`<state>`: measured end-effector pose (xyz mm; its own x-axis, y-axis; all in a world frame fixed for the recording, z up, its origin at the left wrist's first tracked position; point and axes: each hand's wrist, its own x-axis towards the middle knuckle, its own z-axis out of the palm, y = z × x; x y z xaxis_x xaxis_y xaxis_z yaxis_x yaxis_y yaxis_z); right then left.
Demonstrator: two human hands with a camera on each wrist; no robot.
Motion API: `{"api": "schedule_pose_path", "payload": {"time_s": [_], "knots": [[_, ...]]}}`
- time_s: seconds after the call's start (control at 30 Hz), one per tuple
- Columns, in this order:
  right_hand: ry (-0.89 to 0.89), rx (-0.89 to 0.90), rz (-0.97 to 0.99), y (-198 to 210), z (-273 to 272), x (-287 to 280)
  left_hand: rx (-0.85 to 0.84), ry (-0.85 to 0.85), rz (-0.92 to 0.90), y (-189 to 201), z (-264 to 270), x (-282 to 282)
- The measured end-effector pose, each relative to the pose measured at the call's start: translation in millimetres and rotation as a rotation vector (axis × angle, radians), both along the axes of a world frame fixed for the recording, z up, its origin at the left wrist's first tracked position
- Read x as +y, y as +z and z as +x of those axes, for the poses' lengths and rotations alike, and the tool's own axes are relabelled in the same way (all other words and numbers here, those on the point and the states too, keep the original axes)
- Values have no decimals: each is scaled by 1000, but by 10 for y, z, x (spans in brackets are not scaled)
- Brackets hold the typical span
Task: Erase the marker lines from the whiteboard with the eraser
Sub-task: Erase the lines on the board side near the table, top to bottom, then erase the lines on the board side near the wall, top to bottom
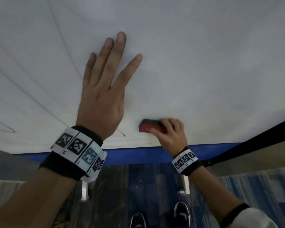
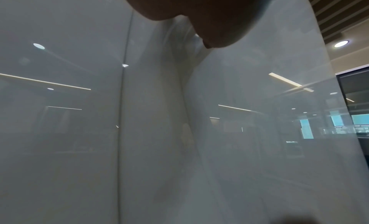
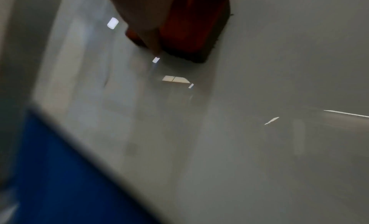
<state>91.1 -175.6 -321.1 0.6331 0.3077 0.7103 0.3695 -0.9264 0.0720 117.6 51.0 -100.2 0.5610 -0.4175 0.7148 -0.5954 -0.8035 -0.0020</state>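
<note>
Near the blue edge (image 1: 138,153) of the board (image 1: 204,63), your right hand (image 1: 171,135) clasps the red eraser (image 1: 148,126), pad flat on the surface, probably to wipe the lines (image 1: 39,102) remaining to its left. Farther up, your left hand (image 1: 104,89) lies flat, fingers spread, apparently bracing the board. The right wrist view alone shows the eraser's dark pad (image 3: 191,57) meeting the board; the left wrist view shows one line (image 2: 123,85) close up.

Your right hand (image 1: 169,134) covered most of the red eraser (image 1: 146,126), so its right end was hidden in the head view. The right wrist picture was smeared by blur, and its top edge cut the eraser off. Your left hand (image 2: 199,14) showed only as a dark blurred shape at the left wrist picture's top edge.
</note>
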Motion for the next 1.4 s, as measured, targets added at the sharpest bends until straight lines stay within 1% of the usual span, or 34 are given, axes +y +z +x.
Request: {"api": "schedule_pose_path", "payload": {"time_s": [0.03,0.07,0.1,0.13,0.17,0.2,0.3,0.33,0.37,0.4,0.43,0.5,0.6,0.67,0.73,0.77,0.8,0.87,0.93,1.03,1.1,1.17,1.27,1.33,1.4], "knots": [[54,105,-195,-238,-44,-109,-1,-1,-1,-5,-2,4],[107,179,-361,-379,-62,-215,-4,1,-3,-10,-2,7],[147,196,-468,-408,-47,-300,-7,4,-4,-14,-1,4],[179,170,-506,-350,-11,-350,-7,7,-5,-15,5,-3],[208,120,-490,-220,25,-364,-3,8,-4,-20,8,-11],[216,56,-426,-32,43,-340,7,8,-6,-28,2,-22],[111,-189,-125,752,151,-149,10,32,-34,-38,-9,-51],[77,-251,-40,942,200,-86,16,33,-34,-43,-12,-56],[66,-287,21,1057,240,-28,22,32,-31,-42,-17,-56],[81,-313,49,1081,269,18,26,32,-29,-37,-22,-53],[107,-331,39,1014,287,49,26,33,-27,-31,-24,-45],[198,-295,-85,610,296,51,22,34,-13,-31,-12,-19],[356,-93,-397,-325,239,-47,19,38,7,-53,0,-12],[408,8,-579,-804,189,-105,12,44,-1,-84,4,-26],[418,69,-651,-961,159,-119,2,47,-20,-104,9,-58],[420,92,-637,-924,162,-102,5,47,-29,-108,16,-72],[418,106,-587,-821,169,-78,13,45,-35,-112,19,-82],[380,88,-430,-406,167,-63,31,41,-61,-113,18,-103],[311,-6,-251,193,193,-83,65,37,-74,-80,-10,-78],[188,-194,-24,1159,227,-121,190,-45,-21,89,-107,51],[142,-239,112,1699,241,-116,256,-102,16,250,-180,169],[111,-273,268,2182,263,-76,265,-113,28,415,-230,209],[114,-338,486,2784,271,65,136,-93,45,714,-265,123],[187,-365,536,3145,301,212,-13,-93,53,977,-209,60],[309,-339,528,3560,353,365,-129,-92,46,1285,-99,73]]}}
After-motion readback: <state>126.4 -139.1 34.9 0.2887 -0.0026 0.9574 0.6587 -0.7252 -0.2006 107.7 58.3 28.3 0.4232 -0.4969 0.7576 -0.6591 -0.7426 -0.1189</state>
